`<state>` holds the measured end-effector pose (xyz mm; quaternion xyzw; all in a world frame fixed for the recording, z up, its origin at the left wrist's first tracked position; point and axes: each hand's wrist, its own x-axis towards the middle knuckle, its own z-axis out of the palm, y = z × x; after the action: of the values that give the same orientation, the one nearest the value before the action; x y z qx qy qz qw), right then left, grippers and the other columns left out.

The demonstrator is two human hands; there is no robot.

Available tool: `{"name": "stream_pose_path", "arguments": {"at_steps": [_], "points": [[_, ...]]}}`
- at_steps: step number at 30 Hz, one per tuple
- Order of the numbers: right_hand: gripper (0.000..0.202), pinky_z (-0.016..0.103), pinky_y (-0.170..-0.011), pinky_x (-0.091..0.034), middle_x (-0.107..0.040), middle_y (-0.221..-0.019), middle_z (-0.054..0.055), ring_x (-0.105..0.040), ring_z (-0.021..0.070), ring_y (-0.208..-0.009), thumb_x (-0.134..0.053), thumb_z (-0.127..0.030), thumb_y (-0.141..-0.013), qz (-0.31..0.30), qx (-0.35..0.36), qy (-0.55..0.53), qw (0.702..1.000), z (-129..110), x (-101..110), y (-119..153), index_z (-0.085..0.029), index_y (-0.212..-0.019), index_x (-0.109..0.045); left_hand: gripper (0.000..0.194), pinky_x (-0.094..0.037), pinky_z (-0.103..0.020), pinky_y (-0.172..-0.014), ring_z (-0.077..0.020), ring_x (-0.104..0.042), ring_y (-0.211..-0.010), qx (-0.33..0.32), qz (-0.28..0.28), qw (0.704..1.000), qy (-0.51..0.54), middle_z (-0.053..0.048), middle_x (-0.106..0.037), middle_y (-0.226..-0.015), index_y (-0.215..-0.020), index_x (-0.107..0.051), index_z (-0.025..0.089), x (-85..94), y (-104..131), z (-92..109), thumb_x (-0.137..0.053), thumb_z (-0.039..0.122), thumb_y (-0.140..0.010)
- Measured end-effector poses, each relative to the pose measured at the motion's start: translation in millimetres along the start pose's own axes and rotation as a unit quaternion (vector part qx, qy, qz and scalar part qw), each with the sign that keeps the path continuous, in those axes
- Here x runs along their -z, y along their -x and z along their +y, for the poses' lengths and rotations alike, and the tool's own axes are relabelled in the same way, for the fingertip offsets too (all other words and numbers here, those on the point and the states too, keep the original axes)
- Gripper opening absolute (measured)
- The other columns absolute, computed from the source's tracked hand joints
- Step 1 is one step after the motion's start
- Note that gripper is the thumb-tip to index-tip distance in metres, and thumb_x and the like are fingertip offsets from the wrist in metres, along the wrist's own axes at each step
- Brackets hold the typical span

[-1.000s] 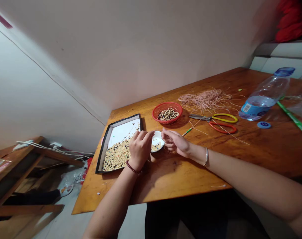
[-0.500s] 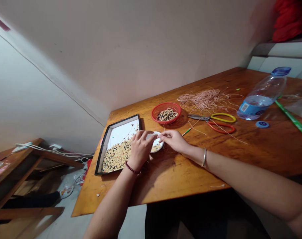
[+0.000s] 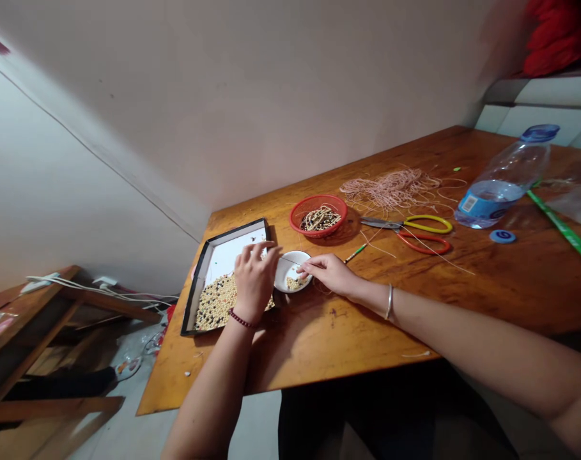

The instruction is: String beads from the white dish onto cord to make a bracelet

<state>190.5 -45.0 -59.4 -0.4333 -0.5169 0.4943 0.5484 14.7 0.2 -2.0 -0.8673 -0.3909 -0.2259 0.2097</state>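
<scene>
Between the two hands, on the wooden table, sits a white bowl with a small cluster of pale beads inside. A thin dark strand runs across the bowl toward the right hand, whose thumb and forefinger are pinched together on it at the bowl's right side. The left hand is raised over the right edge of a black-rimmed tray, fingers partly spread and bent; whether it grips the strand's other end, I cannot tell.

Just beside the bowl, the tray holds many pale and dark beads over its nearer part, with white bottom showing beyond. Behind the bowl stands a red basket of beaded strings. Farther right lie scissors with one yellow and one red handle, and behind them a heap of pink cord. Past these are a clear bottle, partly filled, and a blue cap.
</scene>
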Motion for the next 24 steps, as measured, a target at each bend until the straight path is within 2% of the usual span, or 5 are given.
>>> {"name": "stream_pose_path", "arguments": {"at_steps": [2,4,9,13,24], "points": [[0.038,0.039,-0.082,-0.048,-0.074,-0.083,0.010,-0.067,0.0249,-0.083,-0.065,-0.051,-0.072,-0.004,0.001,-0.007,1.000,-1,-1,1,-0.014,-0.076,-0.074,0.023,-0.039,-0.041,-0.080,-0.0284,-0.050,-0.100,0.080,0.004,0.996,-0.033,-0.010,-0.063,-0.110,-0.107,-0.065,0.025,-1.9,1,-16,-0.052,0.027,-0.088],[0.035,0.040,-0.084,-0.047,-0.074,-0.088,0.010,-0.067,0.0260,-0.086,-0.065,-0.049,-0.073,-0.001,0.004,-0.004,1.000,0,-1,3,-0.015,-0.075,-0.074,0.018,-0.039,-0.041,-0.076,-0.0311,-0.050,-0.097,0.136,-0.024,0.988,-0.070,-0.012,-0.064,-0.102,-0.097,-0.069,0.024,-5.3,4,-34,-0.057,0.025,-0.084],[0.030,0.042,-0.085,-0.047,-0.074,-0.092,0.011,-0.066,0.0258,-0.089,-0.067,-0.042,-0.074,0.007,0.006,0.004,1.000,3,-2,4,-0.015,-0.082,-0.075,0.014,-0.038,-0.038,-0.068,-0.0299,-0.053,-0.085,0.183,-0.154,0.967,-0.087,-0.012,-0.066,-0.083,-0.078,-0.073,0.024,-13.1,12,-62,-0.059,0.024,-0.079],[0.026,0.040,-0.083,-0.049,-0.074,-0.086,0.010,-0.067,0.0234,-0.084,-0.066,-0.040,-0.074,-0.006,0.009,0.000,1.000,5,-3,3,-0.015,-0.078,-0.073,0.018,-0.038,-0.037,-0.067,-0.0295,-0.054,-0.086,0.190,-0.188,0.959,-0.089,-0.012,-0.068,-0.085,-0.077,-0.074,0.025,-15.2,12,-63,-0.056,0.020,-0.078],[0.028,0.033,-0.074,-0.050,-0.073,-0.079,0.009,-0.066,0.0199,-0.075,-0.067,-0.040,-0.073,-0.001,0.000,0.008,1.000,3,-3,3,-0.013,-0.077,-0.071,0.022,-0.042,-0.038,-0.070,-0.0318,-0.055,-0.092,0.200,-0.265,0.939,-0.092,-0.014,-0.069,-0.091,-0.083,-0.074,0.021,-22.7,9,-60,-0.054,0.027,-0.080]]}}
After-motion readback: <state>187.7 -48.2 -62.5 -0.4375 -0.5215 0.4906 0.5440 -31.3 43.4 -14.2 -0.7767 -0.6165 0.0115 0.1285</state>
